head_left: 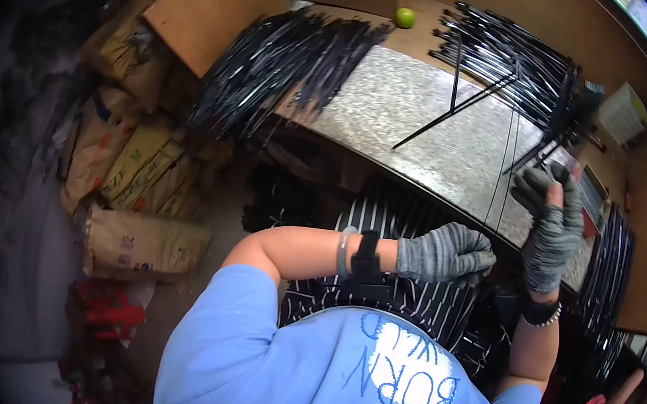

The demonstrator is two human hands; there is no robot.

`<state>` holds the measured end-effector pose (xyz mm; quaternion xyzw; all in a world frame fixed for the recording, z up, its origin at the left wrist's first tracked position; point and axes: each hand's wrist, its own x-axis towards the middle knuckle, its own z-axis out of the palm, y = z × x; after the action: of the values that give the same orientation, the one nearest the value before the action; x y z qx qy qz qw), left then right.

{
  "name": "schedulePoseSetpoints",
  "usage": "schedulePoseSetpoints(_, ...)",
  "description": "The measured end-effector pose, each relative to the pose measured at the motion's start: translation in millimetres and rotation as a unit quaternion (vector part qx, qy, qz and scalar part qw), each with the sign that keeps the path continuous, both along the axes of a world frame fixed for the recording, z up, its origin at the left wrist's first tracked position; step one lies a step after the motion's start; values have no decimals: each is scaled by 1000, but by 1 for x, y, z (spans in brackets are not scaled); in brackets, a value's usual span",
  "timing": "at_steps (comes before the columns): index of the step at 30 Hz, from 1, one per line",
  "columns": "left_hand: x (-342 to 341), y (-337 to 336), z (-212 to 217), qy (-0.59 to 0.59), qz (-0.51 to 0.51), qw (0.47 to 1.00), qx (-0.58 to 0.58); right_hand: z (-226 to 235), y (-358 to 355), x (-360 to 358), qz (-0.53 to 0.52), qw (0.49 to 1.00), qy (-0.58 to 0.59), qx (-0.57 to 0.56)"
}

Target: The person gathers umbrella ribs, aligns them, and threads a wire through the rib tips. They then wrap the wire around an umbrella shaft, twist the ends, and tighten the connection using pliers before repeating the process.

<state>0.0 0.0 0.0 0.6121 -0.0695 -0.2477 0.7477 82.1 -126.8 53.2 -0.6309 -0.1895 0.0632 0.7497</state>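
Left hand (446, 253), in a grey knit glove, sits curled at the near edge of the surface (415, 116), fingers closed around the lower end of thin black strips (503, 167) that run up from it across the speckled top; the grip itself is partly hidden, so it seems a loose pinch rather than a firm clench. Right hand (554, 222), gloved the same way, is raised near the right edge and grasps the upper part of those strips, thumb pressed over them. To the left, a fanned pile of black strips (284, 64) overhangs the far left corner. A green ball (405, 17) rests by the far edge, and another stack of strips (510, 59) lies toward the far right corner, with a few loose rods (451, 113) crossing the middle. Holding well here likely means keeping both hands in line so the thin strips stay straight and taut, not twisting between them, and keeping them clear of the loose rods.
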Motion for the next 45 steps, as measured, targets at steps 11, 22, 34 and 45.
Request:
schedulePoseSetpoints(11,53,31,72,-279,207,933,92,14,-14,-28,61,995,73,30)
schedulePoseSetpoints(22,71,59,95,-418,351,827,134,12,-19,-21,-62,992,94,54)
schedulePoseSetpoints(34,83,303,37,-312,446,485,685,32,-64,-6,19,994,90,-58)
schedulePoseSetpoints(45,148,36,54,-525,192,793,243,18,-60,-41,99,989,58,-95)
